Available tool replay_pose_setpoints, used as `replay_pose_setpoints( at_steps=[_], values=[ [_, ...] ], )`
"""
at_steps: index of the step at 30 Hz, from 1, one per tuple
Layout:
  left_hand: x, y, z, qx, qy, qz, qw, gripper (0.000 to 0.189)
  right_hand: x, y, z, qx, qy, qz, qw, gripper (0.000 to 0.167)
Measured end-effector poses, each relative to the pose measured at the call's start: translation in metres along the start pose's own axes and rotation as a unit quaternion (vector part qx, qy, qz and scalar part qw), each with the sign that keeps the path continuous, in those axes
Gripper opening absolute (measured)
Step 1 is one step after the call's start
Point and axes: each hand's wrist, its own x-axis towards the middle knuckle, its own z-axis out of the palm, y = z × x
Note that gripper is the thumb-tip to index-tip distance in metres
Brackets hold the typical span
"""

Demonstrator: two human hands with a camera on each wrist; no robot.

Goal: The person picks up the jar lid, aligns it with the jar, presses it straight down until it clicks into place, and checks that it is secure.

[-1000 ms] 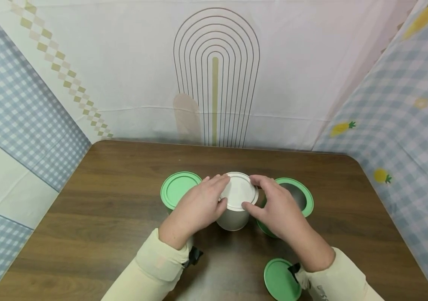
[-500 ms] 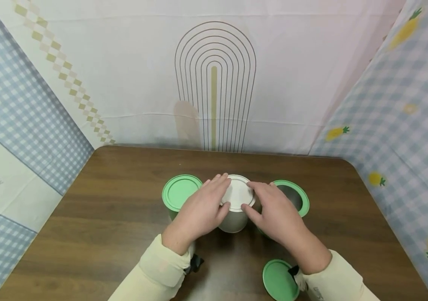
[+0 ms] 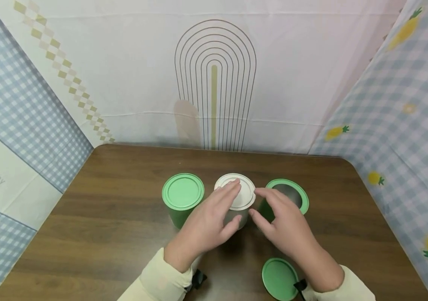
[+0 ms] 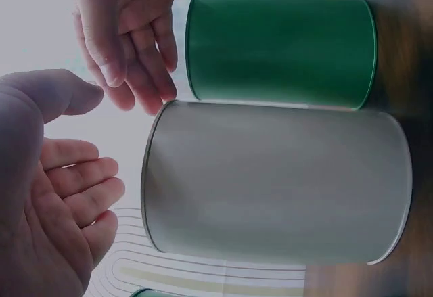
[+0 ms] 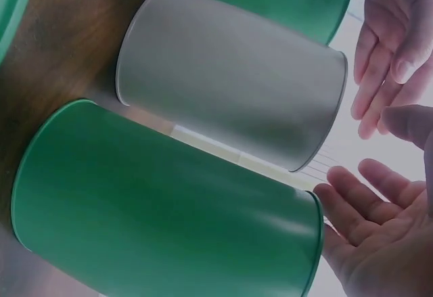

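Table [image 3: 85, 234]: brown wood grain, extending on every side of the grey canister [image 4: 274, 182]
Grey canister: upright, middle one of three, its top covered by a white lid [image 3: 245, 195]
Right green canister [image 5: 169, 209]: just right of the grey canister, top uncovered, interior grey
Left green canister [image 3: 179, 215]: upright, left of the grey canister, wearing a pale green lid [image 3: 183, 191]
Left hand [image 3: 210, 221]: fingers nearly straight, thumb spread, at the grey canister's near-left top, holding nothing
Right hand [image 3: 289, 225]: loosely cupped, thumb and fingers parted, just right of the grey canister's rim, holding nothing; contact uncertain
White lid: looks level atop the grey canister; good handling probably means pressing opposite edges evenly, straight down, so neither side lifts and nothing tips
Loose green lid [image 3: 279, 279]: flat, nearer the person than the grey canister and to its right; best left unbumped by the wrist
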Motion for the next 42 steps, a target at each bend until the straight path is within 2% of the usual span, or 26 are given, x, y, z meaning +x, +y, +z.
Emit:
replay_pose_setpoints(
  at_steps=[5, 13, 21, 26, 33, 42],
  values=[
    [-0.005, 0.005, 0.003, 0.003, 0.004, 0.015, 0.9999, 0.067, -0.009, -0.003, -0.002, 0.006, 0.002, 0.006, 1.0000, 0.047],
    [-0.012, 0.012, 0.010, 0.009, -0.019, 0.027, 0.9994, 0.069, -0.021, -0.007, -0.006, 0.012, 0.013, 0.013, 0.9998, 0.050],
    [-0.022, 0.024, 0.018, 0.005, -0.033, 0.045, 0.9984, 0.066, -0.035, -0.008, -0.013, 0.014, 0.050, 0.005, 0.9987, 0.052],
    [-0.027, 0.030, 0.022, 0.001, -0.038, 0.061, 0.9974, 0.062, -0.045, -0.003, -0.017, 0.019, 0.056, 0.005, 0.9983, 0.056],
    [-0.033, 0.035, 0.028, 0.010, -0.058, 0.062, 0.9963, 0.061, -0.056, 0.000, -0.015, 0.067, 0.074, -0.007, 0.9950, 0.046],
    [-0.043, 0.041, 0.042, 0.019, -0.080, 0.061, 0.9947, 0.062, -0.069, -0.002, -0.011, 0.062, 0.058, 0.001, 0.9964, 0.050]
  ],
)
